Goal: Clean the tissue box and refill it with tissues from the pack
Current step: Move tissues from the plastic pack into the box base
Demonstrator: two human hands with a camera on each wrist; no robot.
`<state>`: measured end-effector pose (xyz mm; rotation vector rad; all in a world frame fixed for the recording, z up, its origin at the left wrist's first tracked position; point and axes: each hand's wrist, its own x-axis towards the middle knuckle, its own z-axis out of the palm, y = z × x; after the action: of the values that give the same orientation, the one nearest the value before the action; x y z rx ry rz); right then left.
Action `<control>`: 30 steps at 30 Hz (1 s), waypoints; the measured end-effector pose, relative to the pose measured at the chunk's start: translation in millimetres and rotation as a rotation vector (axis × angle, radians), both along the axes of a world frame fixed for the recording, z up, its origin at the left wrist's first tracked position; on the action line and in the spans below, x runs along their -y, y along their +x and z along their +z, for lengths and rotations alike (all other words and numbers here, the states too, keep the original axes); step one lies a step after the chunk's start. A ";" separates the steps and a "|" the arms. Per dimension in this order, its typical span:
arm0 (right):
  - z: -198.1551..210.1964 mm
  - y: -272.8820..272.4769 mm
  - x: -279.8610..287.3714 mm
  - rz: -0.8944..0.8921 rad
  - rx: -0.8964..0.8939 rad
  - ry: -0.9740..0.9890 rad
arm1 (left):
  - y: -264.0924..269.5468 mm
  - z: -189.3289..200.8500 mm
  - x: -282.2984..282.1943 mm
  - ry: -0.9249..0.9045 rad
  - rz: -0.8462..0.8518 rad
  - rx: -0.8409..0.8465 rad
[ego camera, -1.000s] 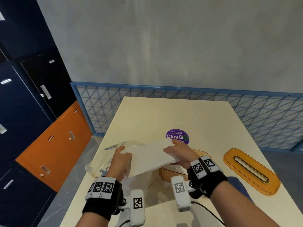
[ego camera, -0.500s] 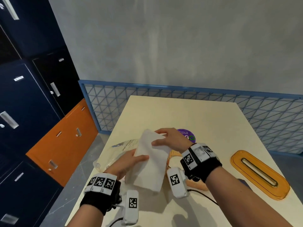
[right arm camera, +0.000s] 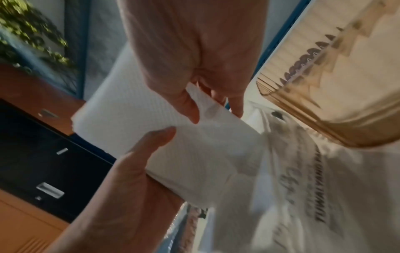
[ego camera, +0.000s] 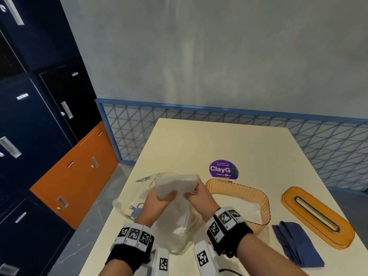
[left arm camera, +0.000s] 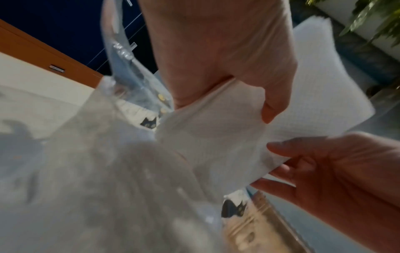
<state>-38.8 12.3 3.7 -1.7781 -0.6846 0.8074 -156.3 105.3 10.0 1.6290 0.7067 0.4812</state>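
Note:
Both hands hold a thick stack of white tissues (ego camera: 177, 185) above the table's left side. My left hand (ego camera: 166, 196) grips its left side, thumb on top (left arm camera: 271, 111). My right hand (ego camera: 189, 194) pinches the right edge (right arm camera: 194, 109). The stack's far end (left arm camera: 320, 89) sticks out past the fingers. The clear printed plastic pack (ego camera: 137, 202) lies under and drapes toward me (right arm camera: 303, 188). To the right stands the open amber tissue box (ego camera: 264, 204) with some white tissue inside. Further right lies its amber slotted lid (ego camera: 316, 218).
A folded dark blue cloth (ego camera: 296, 244) lies at the near right of the cream table (ego camera: 199, 140). A purple round sticker (ego camera: 223, 169) marks the table behind the box. Blue and orange lockers (ego camera: 75, 176) stand at the left, with a blue mesh fence (ego camera: 328, 148) behind the table.
The tissue stack has turned from hanging lengthwise to pointing away from me, and both hands have shifted their hold to its near part. The head view has swung left, uncovering the amber box.

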 end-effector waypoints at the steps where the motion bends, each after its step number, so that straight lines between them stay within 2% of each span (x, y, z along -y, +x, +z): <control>1: -6.0 -1.7 -1.3 0.015 0.012 -0.024 | 0.6 -2.3 2.5 0.021 -0.011 -0.006; 6: 9.4 -3.7 -10.8 0.009 0.094 -0.010 | 5.6 -1.0 3.0 -0.049 0.089 0.087; 9: 17.2 1.3 -10.3 0.045 0.131 0.013 | 2.9 4.6 -2.8 -0.077 0.088 0.151; 14: 1.9 4.1 -2.1 0.079 0.153 -0.037 | -2.2 -17.0 -8.5 -0.078 0.122 0.062; 17: 2.1 3.3 -6.3 0.080 0.148 -0.045 | 3.3 -16.1 -4.6 -0.058 0.146 0.035; 20: -0.2 7.1 -8.5 -0.007 0.016 0.013 | 7.8 -8.9 -8.6 -0.293 0.297 0.187; 23: -7.1 8.2 -4.1 -0.105 -0.335 0.120 | 12.1 1.7 -5.0 -0.556 0.293 0.395; 25: -8.0 5.6 -1.9 -0.097 -0.596 0.251 | 16.2 5.0 2.1 -0.622 0.248 0.440; 26: -8.2 4.9 -2.0 -0.087 -0.660 0.302 | 16.8 5.2 4.6 -0.626 0.232 0.437; 28: -6.7 5.9 -1.5 -0.099 -0.653 0.334 | 11.4 2.1 1.7 -0.613 0.225 0.443; 30: -5.0 11.8 1.1 -0.133 -0.504 0.301 | -2.5 -3.7 -12.7 -0.576 0.241 0.440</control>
<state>-27.0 11.1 -1.3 -1.2637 -0.3271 0.9578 -158.8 118.0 6.3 0.8637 0.6320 0.7073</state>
